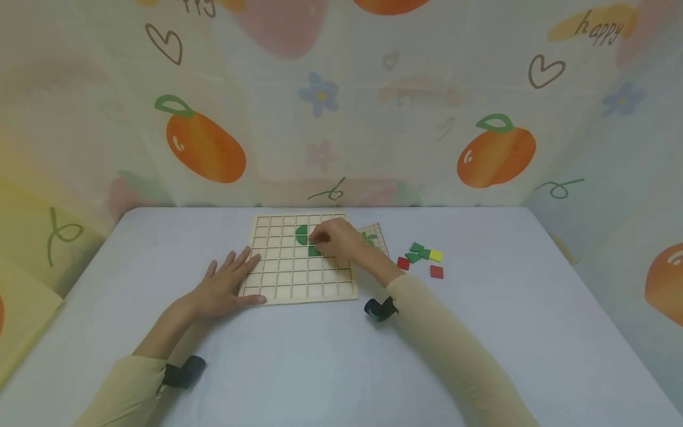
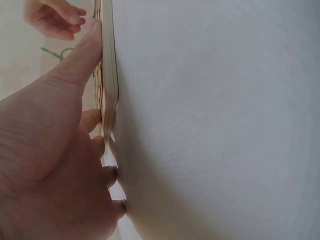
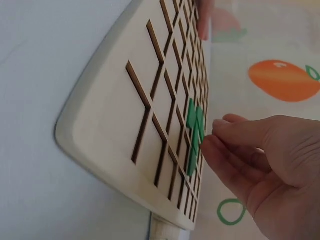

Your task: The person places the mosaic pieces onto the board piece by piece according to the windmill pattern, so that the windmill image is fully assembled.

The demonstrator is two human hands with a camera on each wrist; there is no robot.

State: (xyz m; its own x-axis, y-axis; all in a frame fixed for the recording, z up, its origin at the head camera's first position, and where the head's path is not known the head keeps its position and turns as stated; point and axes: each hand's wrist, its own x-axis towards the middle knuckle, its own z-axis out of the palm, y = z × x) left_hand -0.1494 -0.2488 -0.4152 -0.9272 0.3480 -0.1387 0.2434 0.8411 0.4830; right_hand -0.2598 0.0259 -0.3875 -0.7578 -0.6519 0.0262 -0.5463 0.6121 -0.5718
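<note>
A pale wooden grid board (image 1: pixel 290 292) lies on the white table. My left hand (image 1: pixel 226 287) rests spread at its left edge, with fingers over the side and the thumb along the front edge; the left wrist view shows the thumb (image 2: pixel 82 57) against the board's side. Over the board's upper middle, my right hand (image 1: pixel 341 240) has thumb and fingertips together at a green tile, mostly hidden in the head view. In the right wrist view those fingertips meet the green tile (image 3: pixel 200 131). Rounded green tiles (image 1: pixel 301 233) and another green tile (image 1: pixel 313 251) sit in the cells nearby.
A small pattern card (image 1: pixel 380 240) with a grid and green shapes lies behind the right forearm. Right of it are loose green tiles (image 1: pixel 417 247), a yellow tile (image 1: pixel 436 255) and two red tiles (image 1: pixel 436 272). A printed cloth (image 1: pixel 352 142) hangs behind the table.
</note>
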